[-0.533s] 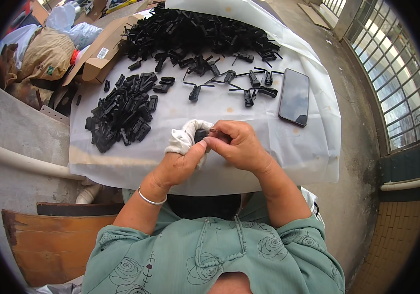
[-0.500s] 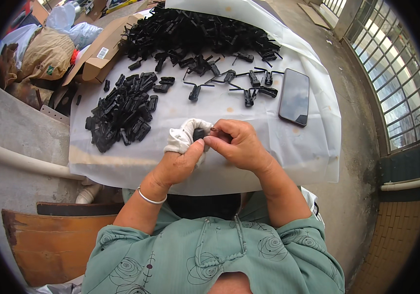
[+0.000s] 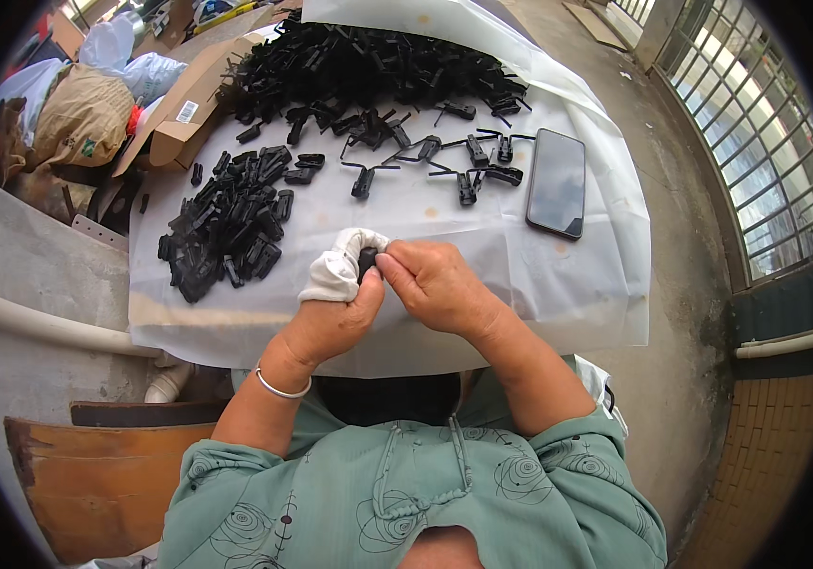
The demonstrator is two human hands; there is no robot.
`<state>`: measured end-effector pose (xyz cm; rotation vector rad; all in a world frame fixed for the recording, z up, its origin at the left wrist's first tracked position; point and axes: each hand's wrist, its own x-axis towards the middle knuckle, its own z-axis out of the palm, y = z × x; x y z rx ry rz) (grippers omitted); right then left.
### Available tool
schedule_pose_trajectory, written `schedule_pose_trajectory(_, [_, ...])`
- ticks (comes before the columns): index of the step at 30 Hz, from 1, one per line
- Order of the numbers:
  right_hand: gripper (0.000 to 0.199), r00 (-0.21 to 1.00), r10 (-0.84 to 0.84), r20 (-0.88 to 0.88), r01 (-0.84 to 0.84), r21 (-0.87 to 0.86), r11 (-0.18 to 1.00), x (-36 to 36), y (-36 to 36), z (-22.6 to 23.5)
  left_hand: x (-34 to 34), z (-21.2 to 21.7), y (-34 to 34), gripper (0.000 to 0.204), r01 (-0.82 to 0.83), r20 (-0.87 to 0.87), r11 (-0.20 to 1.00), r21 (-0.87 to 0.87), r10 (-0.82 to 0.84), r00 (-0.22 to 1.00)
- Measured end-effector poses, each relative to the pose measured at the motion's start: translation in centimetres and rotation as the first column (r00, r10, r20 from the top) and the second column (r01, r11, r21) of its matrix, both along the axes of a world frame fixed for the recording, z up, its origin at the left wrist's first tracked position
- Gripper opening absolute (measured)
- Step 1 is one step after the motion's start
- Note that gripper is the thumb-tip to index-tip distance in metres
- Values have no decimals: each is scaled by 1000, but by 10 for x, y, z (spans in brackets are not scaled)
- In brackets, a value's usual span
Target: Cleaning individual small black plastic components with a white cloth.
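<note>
My left hand (image 3: 338,315) is closed around a small black plastic part (image 3: 367,258), its fingers covered by a white cloth (image 3: 332,273) while the thumb is bare. Against the part's right side presses my right hand (image 3: 439,284), thumb and curled forefinger pinched together; whatever lies between those fingertips is hidden. Both hands are over the near half of the table. Beyond them, several black parts with thin bent arms (image 3: 362,182) lie spread out. A heap of black parts without such arms (image 3: 236,218) sits to the left.
A large pile of black parts (image 3: 359,71) covers the far side of the white-sheeted table (image 3: 482,332). A dark phone (image 3: 556,185) lies at the right. An open cardboard box (image 3: 193,109) and stuffed bags (image 3: 84,114) stand at the far left. Barred windows (image 3: 748,123) line the right wall.
Both hands have shifted slightly left in the picture, along with the whole table scene. My right fingers have closed in tighter against the black part.
</note>
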<state>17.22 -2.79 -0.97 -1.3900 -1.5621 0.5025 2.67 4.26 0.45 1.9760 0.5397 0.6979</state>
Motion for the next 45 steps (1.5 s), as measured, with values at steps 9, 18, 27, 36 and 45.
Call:
schedule_pose_trajectory(9, [29, 609, -504, 613, 676, -69, 733, 59, 10, -11, -22, 23, 38, 54, -292, -4, 423, 858, 574, 819])
schedule_pose_trajectory(18, [24, 945, 13, 326, 19, -94, 995, 31, -9, 2, 4, 0, 12, 40, 176, -232, 924, 340, -98, 968])
schedule_pose_trajectory(27, [30, 994, -104, -13, 105, 116, 988, 14, -10, 17, 3, -9, 9, 24, 61, 127, 877, -476, 0, 992])
schedule_pose_trajectory(36, [18, 923, -221, -316, 240, 22, 971, 1, -2, -3, 2, -6, -3, 23, 128, 153, 821, -556, -50, 987])
schedule_pose_trajectory(45, [23, 899, -50, -434, 1, -112, 994, 12, -7, 5, 8, -9, -6, 25, 37, 160, 903, -427, 36, 986])
